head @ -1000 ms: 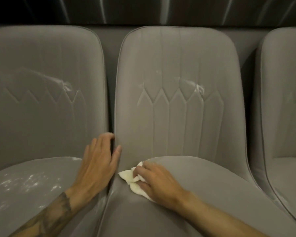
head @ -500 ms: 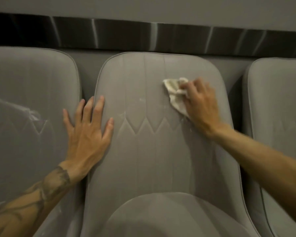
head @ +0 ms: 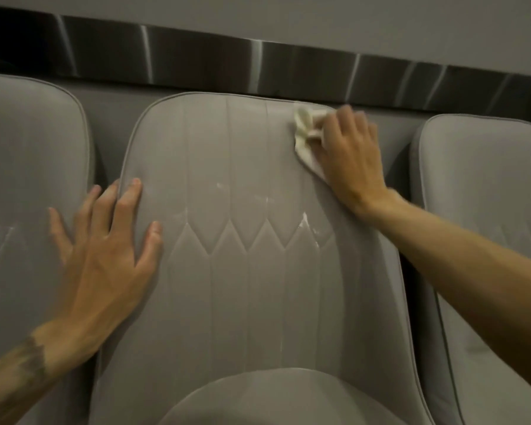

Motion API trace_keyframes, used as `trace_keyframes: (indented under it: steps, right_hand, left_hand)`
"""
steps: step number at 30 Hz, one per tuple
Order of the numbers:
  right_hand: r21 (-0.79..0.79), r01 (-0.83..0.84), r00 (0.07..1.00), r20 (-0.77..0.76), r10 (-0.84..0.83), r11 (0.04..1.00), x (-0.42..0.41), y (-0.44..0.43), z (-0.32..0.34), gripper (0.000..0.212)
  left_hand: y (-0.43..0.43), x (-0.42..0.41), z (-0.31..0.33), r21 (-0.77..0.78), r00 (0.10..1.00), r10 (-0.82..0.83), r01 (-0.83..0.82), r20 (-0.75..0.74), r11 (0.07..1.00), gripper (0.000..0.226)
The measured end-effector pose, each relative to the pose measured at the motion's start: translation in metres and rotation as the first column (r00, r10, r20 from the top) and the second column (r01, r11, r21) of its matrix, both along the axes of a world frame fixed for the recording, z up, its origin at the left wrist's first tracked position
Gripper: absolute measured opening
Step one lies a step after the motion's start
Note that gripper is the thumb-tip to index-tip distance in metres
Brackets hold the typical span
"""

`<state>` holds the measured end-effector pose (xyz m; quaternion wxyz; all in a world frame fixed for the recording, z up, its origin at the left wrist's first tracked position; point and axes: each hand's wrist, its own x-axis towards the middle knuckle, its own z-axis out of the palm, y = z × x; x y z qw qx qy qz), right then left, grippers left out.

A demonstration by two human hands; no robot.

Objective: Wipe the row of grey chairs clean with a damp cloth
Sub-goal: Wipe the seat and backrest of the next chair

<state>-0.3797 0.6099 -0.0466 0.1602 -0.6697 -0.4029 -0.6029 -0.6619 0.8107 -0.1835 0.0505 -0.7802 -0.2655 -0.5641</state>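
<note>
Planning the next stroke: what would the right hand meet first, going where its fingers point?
The right hand with cloth would probably cross the middle chair's top edge first; depth beyond unclear.

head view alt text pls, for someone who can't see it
A right hand holds a crumpled white cloth against the upper right back of the middle grey chair, while the left hand lies flat on its left edge. White smears show mid-back.
</note>
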Motion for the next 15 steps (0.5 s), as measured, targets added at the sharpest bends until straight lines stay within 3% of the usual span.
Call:
trace_keyframes:
  steps: [3, 5, 9, 11, 13, 15]
  right_hand:
    - [0.169, 0.032, 0.982, -0.191, 0.0, 0.985, 0.006, 0.012, 0.033, 0.034]
    - [0.165, 0.005, 0.984, -0.178, 0.025, 0.986, 0.0, 0.006, 0.012, 0.034]
    - [-0.113, -0.112, 0.994, -0.027, 0.109, 0.987, -0.011, -0.031, -0.057, 0.029]
    - [-0.194, -0.097, 0.994, 0.027, 0.104, 0.976, -0.002, -0.039, -0.047, 0.028]
    - [-0.089, -0.061, 0.998, 0.013, 0.063, 0.994, 0.006, -0.029, -0.017, 0.029]
    - [0.062, -0.026, 0.994, -0.104, 0.032, 0.998, 0.013, -0.016, 0.015, 0.031]
  left_hand:
    - [0.006, 0.002, -0.002, 0.023, 1.0, 0.012, -0.013, 0.012, 1.0, 0.066]
    - [0.007, 0.003, -0.003, 0.02, 1.0, 0.007, -0.008, 0.027, 1.0, 0.066]
    - [0.006, 0.006, -0.004, 0.033, 0.998, -0.017, 0.015, 0.062, 0.999, 0.064]
    - [0.005, 0.006, -0.003, 0.043, 0.996, -0.043, 0.04, 0.079, 0.998, 0.063]
    - [0.002, 0.006, -0.003, 0.038, 0.994, -0.065, 0.062, 0.086, 0.997, 0.063]
    - [0.001, 0.006, -0.002, 0.035, 0.993, -0.072, 0.069, 0.09, 0.997, 0.064]
